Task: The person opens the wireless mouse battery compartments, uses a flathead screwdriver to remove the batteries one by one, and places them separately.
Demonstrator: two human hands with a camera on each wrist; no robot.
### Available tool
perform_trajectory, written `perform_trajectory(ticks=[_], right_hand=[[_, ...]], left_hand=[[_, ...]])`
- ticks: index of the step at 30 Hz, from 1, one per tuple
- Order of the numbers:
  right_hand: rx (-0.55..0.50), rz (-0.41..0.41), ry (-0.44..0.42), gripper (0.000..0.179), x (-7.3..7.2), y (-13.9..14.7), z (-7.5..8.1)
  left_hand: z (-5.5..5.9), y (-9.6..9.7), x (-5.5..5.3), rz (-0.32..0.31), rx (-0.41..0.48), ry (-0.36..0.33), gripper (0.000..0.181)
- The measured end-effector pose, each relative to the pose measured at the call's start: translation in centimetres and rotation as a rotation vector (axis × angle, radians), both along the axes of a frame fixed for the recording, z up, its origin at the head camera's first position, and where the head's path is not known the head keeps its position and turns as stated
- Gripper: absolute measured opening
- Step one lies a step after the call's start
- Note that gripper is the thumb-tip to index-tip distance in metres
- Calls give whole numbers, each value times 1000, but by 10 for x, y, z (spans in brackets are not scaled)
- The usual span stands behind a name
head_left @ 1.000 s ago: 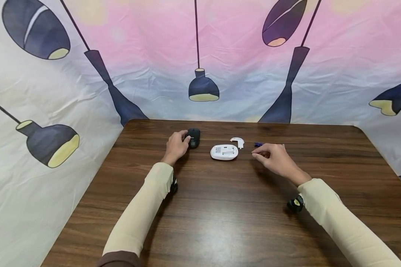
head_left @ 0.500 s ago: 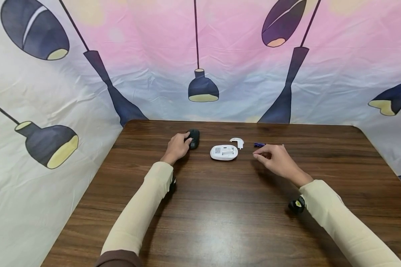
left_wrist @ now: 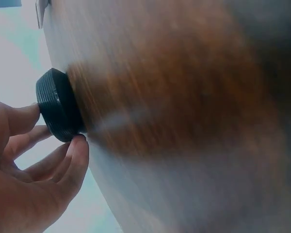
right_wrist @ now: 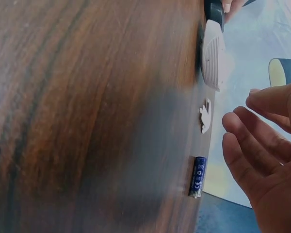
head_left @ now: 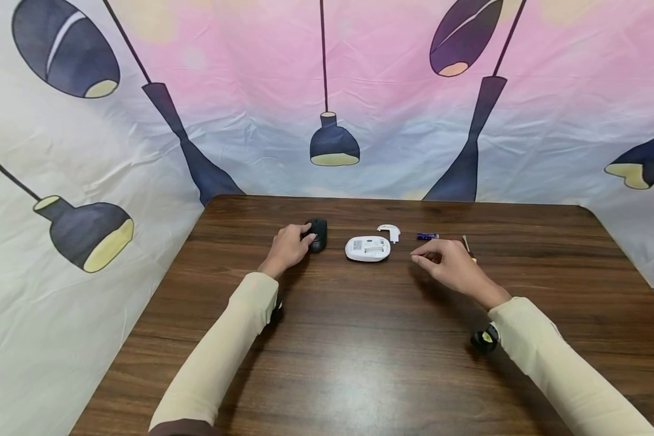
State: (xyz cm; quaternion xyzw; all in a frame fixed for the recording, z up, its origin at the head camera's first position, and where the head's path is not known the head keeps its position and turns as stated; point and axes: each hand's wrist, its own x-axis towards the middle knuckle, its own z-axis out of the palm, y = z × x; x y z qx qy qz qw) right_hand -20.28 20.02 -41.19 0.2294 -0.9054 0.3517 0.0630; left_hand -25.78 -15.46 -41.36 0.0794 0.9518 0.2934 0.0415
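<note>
Item one: black mouse [head_left: 318, 235], on the tabletop [head_left: 327, 351], at about nine to ten o'clock from the white mouse [head_left: 367, 249]. Left hand [head_left: 286, 248]: grip grasping the black mouse, thumb and fingers at its edges. Right hand [head_left: 451, 261]: grip released, fingers loosely bent, nothing seen in it; located near three o'clock of the white mouse. Also listed: white mouse, underside up; white cover piece [head_left: 390, 232], just beside it at two o'clock; blue battery [head_left: 427, 237], farther out, towards three o'clock; slender tool [head_left: 466, 243], past it, partly behind the right hand. Handling notes, by judgement: pinch lightly at the sides; guide the black mouse flat rather than lifting; preserve its gap from the white mouse; square it before easing the fingers off.
</note>
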Motion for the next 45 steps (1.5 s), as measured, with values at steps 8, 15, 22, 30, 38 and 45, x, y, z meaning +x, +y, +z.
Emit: perform_trajectory(ticks=[8, 15, 22, 30, 38, 45], right_hand=[[-7, 10, 8, 11, 3, -4, -2], [1, 7, 14, 11, 4, -6, 0], [-5, 38, 9, 10, 5, -11, 1], [4, 84, -9, 10, 8, -20, -1], [14, 118, -29, 11, 11, -29, -2], [31, 150, -61, 11, 13, -36, -3]], left_hand=[[0, -7, 22, -45, -2, 27, 44], [5, -5, 44, -47, -23, -13, 44], [11, -2, 60, -69, -30, -33, 43], [15, 4, 77, -115, -44, -63, 43], [18, 17, 88, -175, -52, -57, 42], [19, 34, 93, -209, -35, -97, 43]])
